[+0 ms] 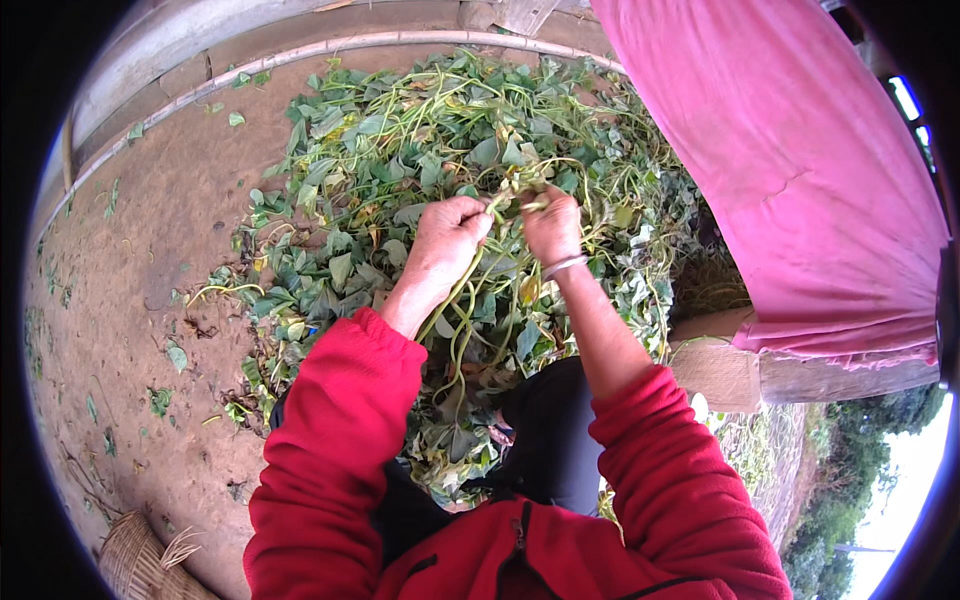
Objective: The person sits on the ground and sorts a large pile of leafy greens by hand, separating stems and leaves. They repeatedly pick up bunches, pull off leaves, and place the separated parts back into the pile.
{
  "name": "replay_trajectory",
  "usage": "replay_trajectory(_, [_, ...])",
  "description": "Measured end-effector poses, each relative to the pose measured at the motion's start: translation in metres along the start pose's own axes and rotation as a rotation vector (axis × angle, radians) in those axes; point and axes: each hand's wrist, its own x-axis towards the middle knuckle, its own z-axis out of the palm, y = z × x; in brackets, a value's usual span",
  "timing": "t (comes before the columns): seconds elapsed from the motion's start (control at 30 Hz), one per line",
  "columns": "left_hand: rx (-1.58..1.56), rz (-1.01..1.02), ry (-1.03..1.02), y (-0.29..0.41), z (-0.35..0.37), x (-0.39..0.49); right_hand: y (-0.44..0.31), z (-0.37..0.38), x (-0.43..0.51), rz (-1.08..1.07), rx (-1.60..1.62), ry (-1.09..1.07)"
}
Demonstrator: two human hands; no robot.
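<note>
My left hand (455, 229) is closed around a bunch of long green vine stems (469, 296), which hang down below it between my knees. Close beside it on the right, my right hand (552, 223) pinches the upper part of the vines, where pale stem ends and small leaves stick out. A silvery bracelet (565, 266) circles my right wrist. Beneath and beyond both hands spreads a large heap of leafy cut vines (360, 187), mostly green with some yellow and withered leaves. The tips of my right fingers are partly hidden and a little blurred.
A pink cloth (795, 165) hangs at the right, above a wooden beam (840, 379). Scattered leaves lie on the bare earth floor (165, 300). A woven basket (142, 559) stands at the lower left. A long pole (360, 41) curves along the far edge.
</note>
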Motion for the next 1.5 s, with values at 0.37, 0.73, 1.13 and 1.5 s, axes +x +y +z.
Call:
replay_trajectory(0.37, [-0.178, 0.042, 0.073, -0.012, -0.022, 0.016, -0.059, -0.004, -0.032, 0.268, 0.578, -0.511])
replay_trajectory(0.73, [0.008, 0.178, 0.181, -0.015, -0.023, 0.013, -0.062, -0.018, -0.019, 0.334, 0.591, -0.509])
replay_trajectory(1.13, [0.503, 0.208, -0.145, -0.033, -0.017, 0.001, -0.056, -0.033, 0.006, -0.055, 0.087, -0.373])
replay_trajectory(1.5, [0.197, 0.162, -0.112, -0.031, -0.025, 0.006, -0.02, -0.039, 0.005, -0.033, 0.175, -0.412])
